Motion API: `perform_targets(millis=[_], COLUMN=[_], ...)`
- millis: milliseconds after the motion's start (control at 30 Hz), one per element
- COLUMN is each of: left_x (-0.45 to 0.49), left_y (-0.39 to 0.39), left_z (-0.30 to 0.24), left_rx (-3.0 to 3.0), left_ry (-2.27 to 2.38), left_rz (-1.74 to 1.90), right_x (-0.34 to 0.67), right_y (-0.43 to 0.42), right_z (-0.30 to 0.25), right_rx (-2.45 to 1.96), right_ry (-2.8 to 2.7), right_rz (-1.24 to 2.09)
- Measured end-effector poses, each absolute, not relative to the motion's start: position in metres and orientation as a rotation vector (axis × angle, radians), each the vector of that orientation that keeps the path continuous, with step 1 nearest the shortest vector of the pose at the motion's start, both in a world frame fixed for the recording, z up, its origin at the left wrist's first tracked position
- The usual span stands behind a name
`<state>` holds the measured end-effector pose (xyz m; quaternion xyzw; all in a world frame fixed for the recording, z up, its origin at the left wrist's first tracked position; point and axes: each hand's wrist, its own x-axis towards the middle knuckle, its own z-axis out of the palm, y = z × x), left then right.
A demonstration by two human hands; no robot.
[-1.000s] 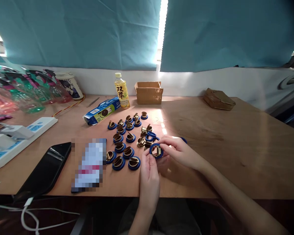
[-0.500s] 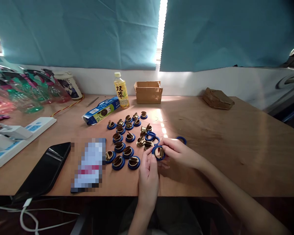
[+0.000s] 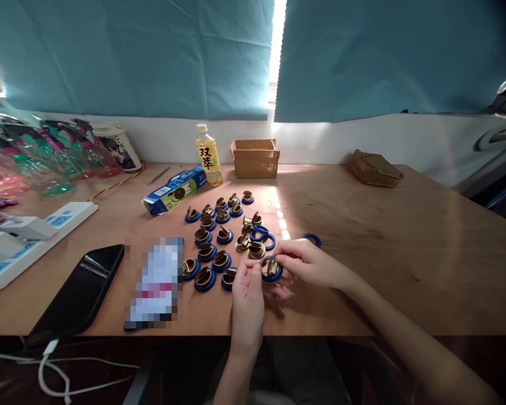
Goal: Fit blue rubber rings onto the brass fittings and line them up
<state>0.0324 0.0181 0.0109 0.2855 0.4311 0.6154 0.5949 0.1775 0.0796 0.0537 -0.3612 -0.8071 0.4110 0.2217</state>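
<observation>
Between my two hands is a round brass flap fitting with a blue ring (image 3: 272, 270) around it, held tilted just above the table near its front edge. My left hand (image 3: 248, 298) grips its left side with thumb and fingers. On the other side, my right hand (image 3: 312, 263) pinches the rim and the brass part, its lower fingers partly hidden beneath. Just beyond lie loose blue rings (image 3: 269, 242) and several brass fittings without rings (image 3: 256, 250). Another blue ring (image 3: 312, 240) rests behind my right hand. To the left, several brass fittings seated in blue rings (image 3: 204, 278) stand in loose rows.
A phone (image 3: 78, 292) and a blurred-out flat device (image 3: 155, 284) lie left, beside a white power strip (image 3: 63, 219). Farther back are a blue carton (image 3: 175, 190), a yellow drink bottle (image 3: 209, 157), a cardboard box (image 3: 256, 163), a brown package (image 3: 375, 169) and spray bottles (image 3: 42, 163).
The fitting has tilted in my hands, so its brass part faces differently. My left hand has moved slightly left and now overlaps the nearest ringed fitting. My right hand stays nearly in place.
</observation>
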Motion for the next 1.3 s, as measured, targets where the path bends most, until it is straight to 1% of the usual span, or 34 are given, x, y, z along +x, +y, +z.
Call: perform_targets(millis=[100,167,333,500,667,933,1167,1300], left_x=[0.034,0.035,0.035,0.035,0.037,0.032,0.035,0.035], left_y=[0.017,0.016,0.012,0.014,0.016,0.013,0.014,0.013], left_z=[0.009,0.008,0.009,0.007,0.007,0.011,0.007,0.008], left_rx=[0.616,0.626,0.694,0.726,0.717,0.773,0.776,0.790], left_ry=[1.044,1.062,0.988,0.868,0.899,0.986,1.001,1.019], left_rz=[1.466,1.482,1.478,1.457,1.478,1.449,1.454,1.446], right_x=[0.175,0.173,0.171,0.173,0.173,0.171,0.173,0.174], right_y=[0.079,0.077,0.075,0.076,0.079,0.079,0.078,0.077], right_z=[0.050,0.049,0.049,0.043,0.039,0.035,0.035,0.038], right_rx=[-1.014,-1.013,-0.986,-1.056,-0.997,-0.943,-0.936,-0.960], right_ry=[-2.311,-2.308,-2.106,-1.986,-1.889,-1.815,-1.905,-2.073], right_rz=[1.027,1.015,1.242,1.312,1.489,1.623,1.562,1.338])
